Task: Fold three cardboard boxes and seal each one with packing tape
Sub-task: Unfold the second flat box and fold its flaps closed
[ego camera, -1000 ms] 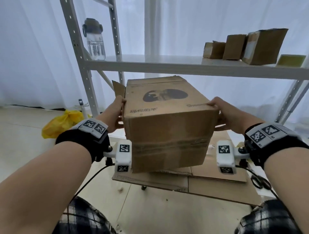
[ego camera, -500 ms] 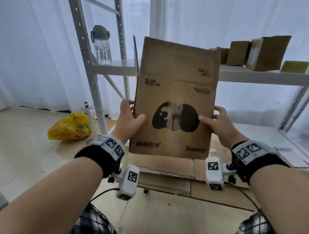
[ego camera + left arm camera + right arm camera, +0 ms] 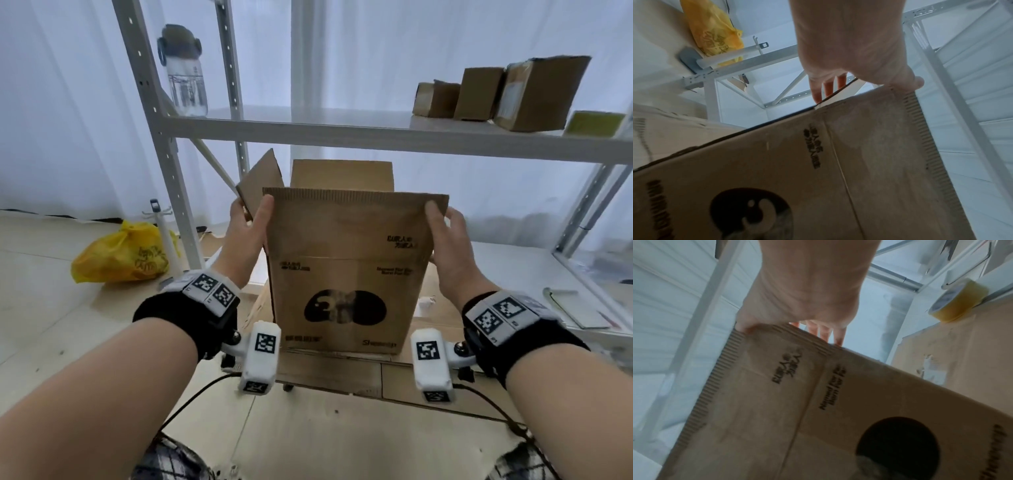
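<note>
A brown cardboard box point(image 3: 346, 274) with a black round print stands upright on flat cardboard sheets point(image 3: 342, 371), its top flaps raised and open. My left hand point(image 3: 248, 226) pinches the upper left corner of the near flap, thumb in front and fingers behind. My right hand point(image 3: 445, 233) pinches the upper right corner the same way. The left wrist view shows the left hand point(image 3: 849, 48) at the box point(image 3: 818, 170) edge. In the right wrist view the right hand point(image 3: 807, 288) grips the box point(image 3: 818, 402), and a tape roll point(image 3: 957, 300) lies to the right.
A white metal shelf point(image 3: 342, 128) crosses above the box, bearing a water bottle point(image 3: 185, 72) at the left and three small cardboard boxes point(image 3: 479, 92) at the right. A yellow plastic bag point(image 3: 120, 255) lies on the floor to the left.
The box has turned from lying with its taped bottom toward me to standing upright with the top open. Both hands have shifted from its sides to the near flap's upper corners.
</note>
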Action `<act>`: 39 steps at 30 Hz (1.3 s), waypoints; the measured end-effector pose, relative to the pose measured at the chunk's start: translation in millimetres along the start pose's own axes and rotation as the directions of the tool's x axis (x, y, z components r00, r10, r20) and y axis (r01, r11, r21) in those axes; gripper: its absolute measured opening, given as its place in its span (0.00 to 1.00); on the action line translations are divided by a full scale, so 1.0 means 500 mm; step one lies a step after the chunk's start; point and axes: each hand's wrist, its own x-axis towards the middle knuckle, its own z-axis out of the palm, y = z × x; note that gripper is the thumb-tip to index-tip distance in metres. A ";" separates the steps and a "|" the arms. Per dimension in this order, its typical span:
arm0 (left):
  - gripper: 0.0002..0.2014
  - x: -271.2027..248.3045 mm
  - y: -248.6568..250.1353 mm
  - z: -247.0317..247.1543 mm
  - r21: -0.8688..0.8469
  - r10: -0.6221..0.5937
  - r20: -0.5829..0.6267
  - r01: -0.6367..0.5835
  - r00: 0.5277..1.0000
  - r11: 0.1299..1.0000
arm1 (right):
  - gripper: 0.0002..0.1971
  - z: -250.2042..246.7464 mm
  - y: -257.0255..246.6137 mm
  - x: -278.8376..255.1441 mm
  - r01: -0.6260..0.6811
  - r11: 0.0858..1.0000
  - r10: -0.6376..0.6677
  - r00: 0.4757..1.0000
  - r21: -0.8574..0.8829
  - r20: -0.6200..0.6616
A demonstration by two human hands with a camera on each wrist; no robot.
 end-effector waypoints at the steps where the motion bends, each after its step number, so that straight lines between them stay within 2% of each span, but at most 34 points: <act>1: 0.39 0.007 0.007 -0.004 0.028 0.032 0.019 -0.032 0.999 0.999 | 0.29 0.002 -0.013 0.007 0.009 1.000 -0.009 1.000 0.005 -0.004; 5: 0.32 0.029 0.052 -0.020 0.263 0.205 0.122 -0.231 0.971 0.937 | 0.27 0.009 -0.057 0.024 -0.034 0.999 0.035 0.995 -0.019 0.092; 8: 0.24 0.053 0.075 -0.026 0.502 0.225 0.314 -0.363 0.922 0.785 | 0.25 0.024 -0.082 0.018 -0.064 0.997 0.071 0.980 -0.044 0.184; 10: 0.19 0.075 0.077 -0.040 0.621 0.226 0.316 -0.381 0.921 0.685 | 0.24 0.044 -0.091 0.002 -0.082 0.997 0.078 0.963 0.004 0.259; 12: 0.16 0.101 0.082 -0.068 0.708 0.234 0.283 -0.367 0.930 0.604 | 0.23 0.070 -0.092 -0.012 -0.079 0.997 0.068 0.921 0.014 0.384; 14: 0.12 0.122 0.096 -0.095 0.767 0.242 0.319 -0.400 0.916 0.501 | 0.22 0.097 -0.099 -0.025 -0.059 0.998 0.069 0.834 -0.035 0.547; 16: 0.09 0.133 0.106 -0.108 0.814 0.238 0.439 -0.496 0.866 0.303 | 0.21 0.118 -0.109 -0.028 -0.066 0.995 0.096 0.753 -0.070 0.651; 17: 0.10 0.135 0.108 -0.108 0.820 0.218 0.486 -0.528 0.846 0.222 | 0.20 0.127 -0.113 -0.024 -0.075 0.995 0.100 0.739 -0.066 0.667; 18: 0.13 0.134 0.109 -0.107 0.823 0.187 0.504 -0.534 0.843 0.192 | 0.19 0.138 -0.115 -0.018 -0.038 0.995 0.087 0.747 -0.089 0.659; 20: 0.18 0.129 0.105 -0.109 0.827 0.155 0.473 -0.498 0.867 0.260 | 0.15 0.162 -0.111 -0.001 0.177 0.946 0.044 0.759 -0.270 0.650; 21: 0.18 0.128 0.102 -0.112 0.828 0.159 0.450 -0.477 0.879 0.293 | 0.11 0.179 -0.104 0.012 0.296 0.867 0.057 0.740 -0.401 0.670; 23: 0.14 0.128 0.096 -0.126 0.835 0.170 0.419 -0.452 0.892 0.312 | 0.11 0.213 -0.083 0.031 0.478 0.612 0.147 0.714 -0.630 0.685; 24: 0.14 0.129 0.093 -0.136 0.836 0.179 0.419 -0.456 0.890 0.305 | 0.12 0.226 -0.071 0.041 0.513 0.518 0.183 0.715 -0.684 0.675; 25: 0.15 0.131 0.088 -0.146 0.836 0.189 0.422 -0.462 0.887 0.296 | 0.15 0.237 -0.056 0.057 0.515 0.481 0.206 0.720 -0.709 0.663; 28: 0.14 0.136 0.078 -0.172 0.854 0.224 0.385 -0.437 0.895 0.281 | 0.23 0.258 -0.031 0.090 0.511 0.450 0.257 0.711 -0.732 0.654; 31: 0.13 0.137 0.081 -0.169 0.888 0.216 0.339 -0.387 0.916 0.248 | 0.23 0.282 -0.033 0.098 0.589 0.355 0.279 0.675 -0.726 0.683; 34: 0.12 0.145 0.102 -0.148 0.899 0.128 0.371 -0.391 0.920 0.197 | 0.23 0.297 -0.083 0.090 0.663 0.325 0.175 0.658 -0.674 0.732; 36: 0.14 0.162 0.121 -0.140 0.922 0.053 0.335 -0.339 0.941 0.187 | 0.29 0.290 -0.124 0.095 0.670 0.323 0.033 0.698 -0.668 0.715; 39: 0.17 0.204 0.142 -0.142 0.940 -0.083 0.229 -0.198 0.970 0.279 | 0.30 0.254 -0.168 0.112 0.638 0.310 -0.044 0.751 -0.705 0.659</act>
